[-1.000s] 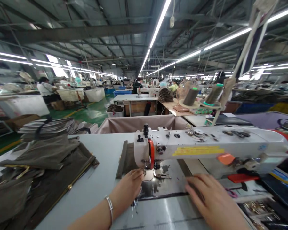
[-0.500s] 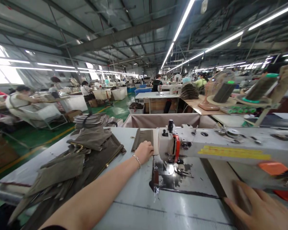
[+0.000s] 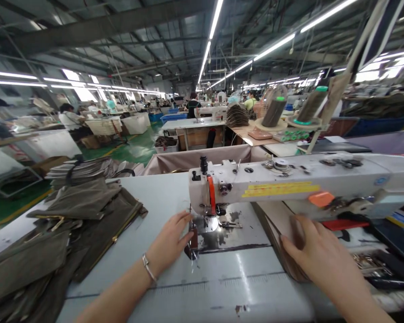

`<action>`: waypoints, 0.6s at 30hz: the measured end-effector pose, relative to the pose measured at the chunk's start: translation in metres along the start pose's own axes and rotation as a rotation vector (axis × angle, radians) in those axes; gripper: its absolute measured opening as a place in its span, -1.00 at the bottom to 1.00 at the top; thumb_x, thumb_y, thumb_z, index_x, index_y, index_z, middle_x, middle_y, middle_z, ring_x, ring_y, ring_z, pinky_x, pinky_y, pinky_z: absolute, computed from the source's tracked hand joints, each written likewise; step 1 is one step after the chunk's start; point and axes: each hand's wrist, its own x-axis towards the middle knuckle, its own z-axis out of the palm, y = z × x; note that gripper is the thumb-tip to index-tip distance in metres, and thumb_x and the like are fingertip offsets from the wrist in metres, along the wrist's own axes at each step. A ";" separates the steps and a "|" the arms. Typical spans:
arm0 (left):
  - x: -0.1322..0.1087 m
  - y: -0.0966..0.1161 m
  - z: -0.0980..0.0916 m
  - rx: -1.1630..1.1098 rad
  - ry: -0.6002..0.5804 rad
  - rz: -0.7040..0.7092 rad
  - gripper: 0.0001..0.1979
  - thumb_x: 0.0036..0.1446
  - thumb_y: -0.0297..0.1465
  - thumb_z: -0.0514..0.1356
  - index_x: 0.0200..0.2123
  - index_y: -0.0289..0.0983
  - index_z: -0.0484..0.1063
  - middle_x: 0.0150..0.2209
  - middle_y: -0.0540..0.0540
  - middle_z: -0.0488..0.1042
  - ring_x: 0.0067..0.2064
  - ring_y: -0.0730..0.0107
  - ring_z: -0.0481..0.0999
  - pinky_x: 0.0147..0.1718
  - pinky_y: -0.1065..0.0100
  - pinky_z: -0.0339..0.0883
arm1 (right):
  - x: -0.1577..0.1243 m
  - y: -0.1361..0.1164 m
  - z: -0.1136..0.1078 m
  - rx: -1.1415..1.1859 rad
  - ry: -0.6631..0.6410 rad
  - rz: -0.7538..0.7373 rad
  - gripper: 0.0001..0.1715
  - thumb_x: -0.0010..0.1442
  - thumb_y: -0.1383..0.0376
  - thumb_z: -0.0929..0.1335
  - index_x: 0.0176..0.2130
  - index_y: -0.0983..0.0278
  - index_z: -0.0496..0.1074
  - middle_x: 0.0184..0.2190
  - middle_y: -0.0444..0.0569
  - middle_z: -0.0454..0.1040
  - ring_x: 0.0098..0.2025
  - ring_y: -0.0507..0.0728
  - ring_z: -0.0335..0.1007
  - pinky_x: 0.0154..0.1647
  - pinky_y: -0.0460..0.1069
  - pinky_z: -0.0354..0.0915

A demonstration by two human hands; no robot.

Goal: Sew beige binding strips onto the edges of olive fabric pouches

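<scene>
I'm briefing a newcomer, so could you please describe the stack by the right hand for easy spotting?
Find the white sewing machine. Partly under its long arm, right of the shiny metal plate, lies the stack, with the right hand at it. Unlike the dark fabric heap on the left, it is neat and pale-topped.

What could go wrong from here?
1. Left hand sits right beside the sewing head; if the machine ran now, a finger could get caught.
2. Loose threads hang by the plate's near left corner, close to that hand; they might snag.
3. Right hand is at the stack under the machine arm; a careless pull could fan the layers out.
</scene>
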 end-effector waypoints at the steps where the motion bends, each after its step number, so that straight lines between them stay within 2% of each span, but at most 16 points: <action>1: -0.006 0.002 0.003 -0.010 0.002 -0.017 -0.58 0.24 -0.41 0.09 0.17 -0.18 0.22 0.18 -0.14 0.26 0.21 0.20 0.25 0.21 0.08 0.15 | 0.000 -0.003 -0.003 -0.019 0.014 0.006 -0.31 0.14 -0.09 0.23 0.08 0.29 0.22 -0.17 0.14 0.42 -0.08 0.36 0.36 -0.09 0.22 0.25; 4: -0.011 0.004 0.010 -0.024 0.023 -0.054 -0.61 0.24 -0.43 0.09 0.14 -0.19 0.26 0.14 -0.14 0.31 0.19 0.20 0.27 0.20 0.06 0.17 | 0.003 -0.009 -0.010 -0.042 0.031 0.021 -0.30 0.13 -0.13 0.22 0.08 0.27 0.22 -0.18 0.12 0.43 -0.12 0.36 0.38 -0.10 0.22 0.24; 10: -0.004 0.002 0.015 -0.031 0.042 -0.055 -0.65 0.24 -0.44 0.08 0.10 -0.21 0.31 0.07 -0.15 0.38 0.13 0.18 0.33 0.15 0.06 0.23 | 0.003 -0.009 -0.019 0.021 0.042 0.091 -0.29 0.11 -0.19 0.21 0.07 0.19 0.23 -0.15 0.03 0.44 -0.19 0.33 0.43 -0.20 0.16 0.29; 14: -0.006 0.004 0.014 -0.040 0.076 -0.019 -0.66 0.25 -0.46 0.06 0.09 -0.21 0.31 0.05 -0.14 0.39 0.11 0.21 0.34 0.14 0.08 0.24 | 0.003 -0.010 -0.023 0.039 0.122 0.097 -0.28 0.10 -0.18 0.22 0.05 0.23 0.25 -0.13 0.06 0.43 -0.13 0.35 0.40 -0.10 0.18 0.26; 18: -0.007 0.005 0.014 -0.054 0.083 -0.001 -0.67 0.25 -0.47 0.06 0.08 -0.22 0.31 0.03 -0.12 0.40 0.07 0.23 0.36 0.12 0.10 0.27 | 0.012 -0.007 -0.027 0.047 0.129 0.099 -0.31 0.06 -0.18 0.23 -0.04 0.26 0.29 -0.19 0.10 0.44 -0.16 0.36 0.39 -0.11 0.20 0.27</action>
